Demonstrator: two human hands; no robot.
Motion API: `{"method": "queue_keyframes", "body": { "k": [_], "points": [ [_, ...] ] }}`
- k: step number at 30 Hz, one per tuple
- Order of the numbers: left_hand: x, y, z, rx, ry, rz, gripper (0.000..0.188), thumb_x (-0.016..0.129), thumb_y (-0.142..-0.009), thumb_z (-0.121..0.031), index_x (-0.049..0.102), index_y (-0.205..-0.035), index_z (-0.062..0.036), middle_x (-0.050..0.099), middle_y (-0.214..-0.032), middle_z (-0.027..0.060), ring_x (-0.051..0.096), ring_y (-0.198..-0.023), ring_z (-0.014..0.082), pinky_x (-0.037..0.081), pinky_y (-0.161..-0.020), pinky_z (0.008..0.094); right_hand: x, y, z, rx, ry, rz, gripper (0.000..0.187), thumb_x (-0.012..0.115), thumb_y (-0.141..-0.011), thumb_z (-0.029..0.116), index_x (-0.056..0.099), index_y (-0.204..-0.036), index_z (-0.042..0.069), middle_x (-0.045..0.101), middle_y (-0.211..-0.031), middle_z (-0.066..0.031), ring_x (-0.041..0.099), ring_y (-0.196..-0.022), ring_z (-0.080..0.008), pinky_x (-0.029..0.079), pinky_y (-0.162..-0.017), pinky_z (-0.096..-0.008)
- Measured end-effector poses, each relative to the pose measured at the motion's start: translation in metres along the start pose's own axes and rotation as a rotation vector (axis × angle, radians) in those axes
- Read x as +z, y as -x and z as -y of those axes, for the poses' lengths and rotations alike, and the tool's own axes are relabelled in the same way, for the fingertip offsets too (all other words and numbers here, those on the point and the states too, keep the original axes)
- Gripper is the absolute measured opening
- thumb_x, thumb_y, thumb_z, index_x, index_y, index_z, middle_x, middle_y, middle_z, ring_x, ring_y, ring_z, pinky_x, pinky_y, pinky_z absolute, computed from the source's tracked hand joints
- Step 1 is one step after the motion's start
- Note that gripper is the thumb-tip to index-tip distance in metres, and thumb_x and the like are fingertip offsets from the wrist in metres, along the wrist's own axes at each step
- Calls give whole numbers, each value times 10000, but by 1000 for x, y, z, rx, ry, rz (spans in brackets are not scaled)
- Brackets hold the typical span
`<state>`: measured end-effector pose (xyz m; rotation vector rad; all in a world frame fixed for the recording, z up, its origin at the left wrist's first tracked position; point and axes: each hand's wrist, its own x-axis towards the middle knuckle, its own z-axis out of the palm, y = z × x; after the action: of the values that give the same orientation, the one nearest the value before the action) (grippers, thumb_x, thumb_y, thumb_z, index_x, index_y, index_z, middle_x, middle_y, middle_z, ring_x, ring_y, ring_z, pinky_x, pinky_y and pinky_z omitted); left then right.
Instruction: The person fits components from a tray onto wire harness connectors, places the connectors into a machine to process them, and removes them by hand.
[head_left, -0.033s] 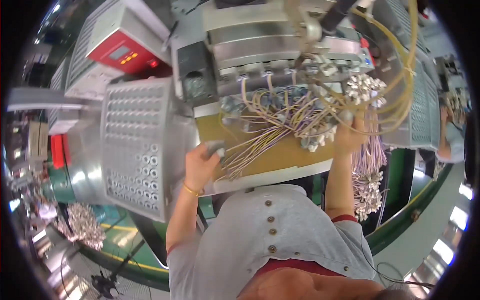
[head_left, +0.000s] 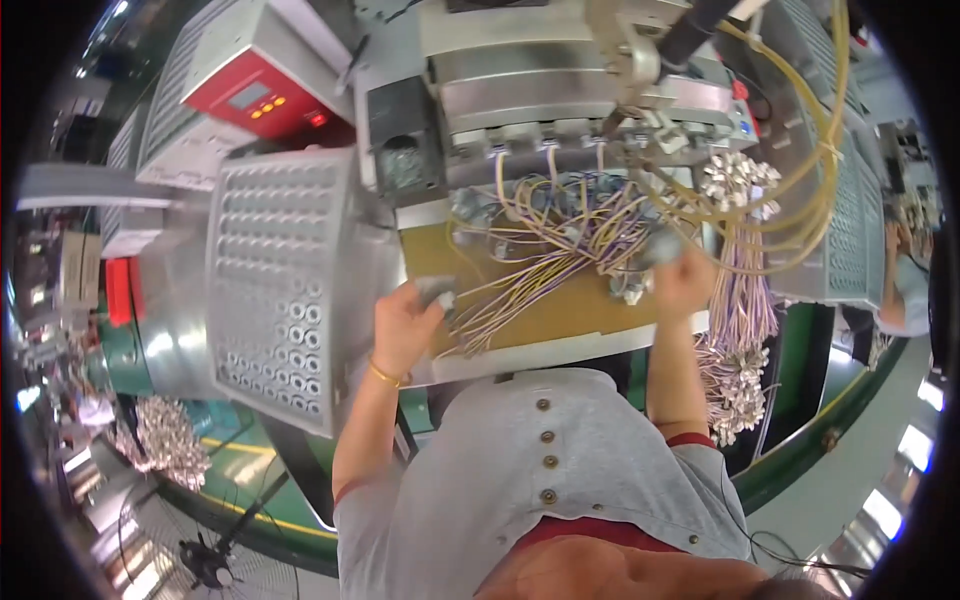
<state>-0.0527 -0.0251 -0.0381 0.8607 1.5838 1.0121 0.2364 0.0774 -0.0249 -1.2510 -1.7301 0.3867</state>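
Observation:
My left hand (head_left: 405, 322) is closed in a pinch at the left end of the loose wires, its fingertips in grey covers. A small white piece shows at those fingertips, too small to name. My right hand (head_left: 684, 282) is curled closed, slightly blurred, its grey-covered fingertips at the right side of the wire pile; what they hold is hidden. Between my hands, yellow, white and purple wires (head_left: 530, 290) with white and grey connectors lie on a brown work board (head_left: 560, 325). Several wires run up to a metal fixture (head_left: 540, 95) behind.
A grey tray with rows of round holes (head_left: 270, 260) stands left, below a red-fronted control box (head_left: 265, 100). A black box (head_left: 403, 140) sits beside the fixture. At right hang bundled wires (head_left: 742, 270) and looped yellow tubes (head_left: 828, 150). A fan (head_left: 210, 560) stands lower left.
My right hand has moved left from beside the hanging bundle to the right side of the wire pile. My left hand stays nearly in place. The view has shifted slightly.

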Motion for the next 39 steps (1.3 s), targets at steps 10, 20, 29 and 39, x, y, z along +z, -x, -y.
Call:
{"method": "queue_keyframes", "body": {
  "k": [10, 20, 29, 39],
  "points": [
    [-18, -4, -30, 90, 311, -79, 317, 532, -714, 40, 505, -1029, 34, 590, -924, 82, 568, -768, 149, 479, -618, 269, 105, 2, 78, -560, -250, 591, 206, 611, -609, -9, 529, -797, 4, 424, -651, -97, 454, -554, -271, 383, -489, -350],
    [-150, 5, 27, 226, -1348, -781, 293, 598, -698, -188, 599, -957, -51, 575, -897, 118, 490, -877, 308, 395, -775, 405, 95, -10, 73, 76, -539, 809, 263, 557, -696, 63, 582, -957, 52, 561, -609, -54, 508, -515, -101, 422, -500, -234],
    [-41, 9, -38, 200, 263, -272, 305, 530, -769, -9, 510, -1072, 3, 587, -929, 65, 570, -781, 129, 461, -608, 246, 91, -13, 77, 33, -529, 740, 164, 541, -674, 12, 576, -834, 3, 492, -588, -6, 386, -507, -33, 334, -438, -200],
    [23, 8, -26, 229, 479, 64, 353, 554, -771, -2, 471, -1111, 43, 572, -964, 117, 569, -746, 142, 482, -547, 217, 78, -9, 84, 202, -684, 717, 73, 570, -667, 20, 505, -690, -3, 423, -589, 26, 348, -538, -19, 311, -439, -190]
  ]
}}
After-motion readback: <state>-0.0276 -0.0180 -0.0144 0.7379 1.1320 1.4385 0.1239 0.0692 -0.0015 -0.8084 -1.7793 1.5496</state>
